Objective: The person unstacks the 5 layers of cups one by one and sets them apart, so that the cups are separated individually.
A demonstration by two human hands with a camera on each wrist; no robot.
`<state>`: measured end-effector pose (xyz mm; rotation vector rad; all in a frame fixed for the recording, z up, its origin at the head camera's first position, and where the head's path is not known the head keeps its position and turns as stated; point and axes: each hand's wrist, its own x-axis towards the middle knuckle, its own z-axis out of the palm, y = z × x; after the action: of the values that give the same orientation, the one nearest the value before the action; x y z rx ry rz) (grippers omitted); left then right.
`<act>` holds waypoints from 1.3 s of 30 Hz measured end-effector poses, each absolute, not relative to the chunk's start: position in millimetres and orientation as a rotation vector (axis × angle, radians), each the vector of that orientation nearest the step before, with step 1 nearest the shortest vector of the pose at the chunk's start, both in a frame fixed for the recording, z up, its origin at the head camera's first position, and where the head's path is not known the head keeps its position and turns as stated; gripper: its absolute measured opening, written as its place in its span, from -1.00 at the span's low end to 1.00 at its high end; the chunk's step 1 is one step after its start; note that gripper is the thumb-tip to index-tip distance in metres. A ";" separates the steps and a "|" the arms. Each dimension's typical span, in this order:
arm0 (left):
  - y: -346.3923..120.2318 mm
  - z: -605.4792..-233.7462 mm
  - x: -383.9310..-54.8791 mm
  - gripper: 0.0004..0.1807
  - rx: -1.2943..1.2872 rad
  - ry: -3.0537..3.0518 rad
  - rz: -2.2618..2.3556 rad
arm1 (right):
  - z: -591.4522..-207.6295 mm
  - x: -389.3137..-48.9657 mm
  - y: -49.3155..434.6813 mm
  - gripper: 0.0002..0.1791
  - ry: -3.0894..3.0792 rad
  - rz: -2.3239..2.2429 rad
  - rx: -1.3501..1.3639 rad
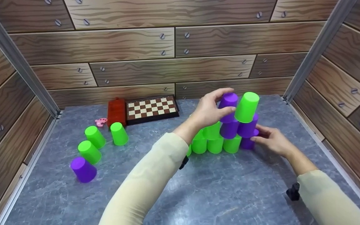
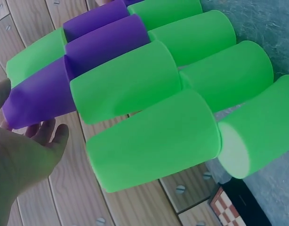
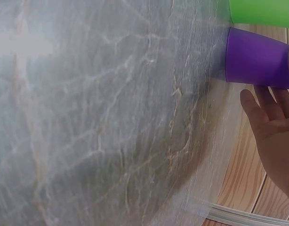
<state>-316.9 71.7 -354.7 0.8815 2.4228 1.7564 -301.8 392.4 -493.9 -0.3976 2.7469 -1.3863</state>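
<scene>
Upside-down plastic cups stand stacked in rows, like a wall, at the right of the table. In the top row, my left hand (image 1: 210,107) holds a purple cup (image 1: 229,100), its thumb on the near side and fingers on the far side. Right beside that cup is a green cup (image 1: 247,107). My right hand (image 1: 275,142) grips the purple cup (image 1: 248,143) at the right end of the bottom row, thumb in front. Between lie purple cups (image 1: 245,129) and green cups (image 1: 215,145). The left forearm hides the stack's left end in the head view.
On the left stand a purple cup (image 1: 84,170) and three green cups (image 1: 119,134). Behind them are a pink piece (image 1: 101,122), a red-brown box (image 1: 116,111) and a chessboard (image 1: 152,109) near the back wall. Wood-patterned walls (image 1: 136,43) enclose the grey table (image 1: 198,190).
</scene>
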 end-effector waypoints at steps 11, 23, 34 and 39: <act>56.6 -348.6 -315.0 -0.41 0.873 2.423 1.835 | -493.8 -304.2 387.4 -0.26 2.744 -1.378 -0.409; -13.0 -325.0 -306.4 -0.37 0.805 2.440 1.948 | -491.9 -305.2 390.9 -0.28 2.760 -1.410 -0.437; -79.9 -334.8 -300.1 -0.39 0.780 2.483 2.105 | -491.1 -304.5 394.0 -0.26 2.778 -1.350 -0.411; -108.4 -343.9 -294.5 -0.39 0.703 2.529 2.121 | -494.4 -304.7 394.4 -0.27 2.773 -1.363 -0.422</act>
<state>-294.5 -108.4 -343.9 0.7026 2.5288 2.1212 -304.7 394.4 -494.4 -0.4217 2.7730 -1.3625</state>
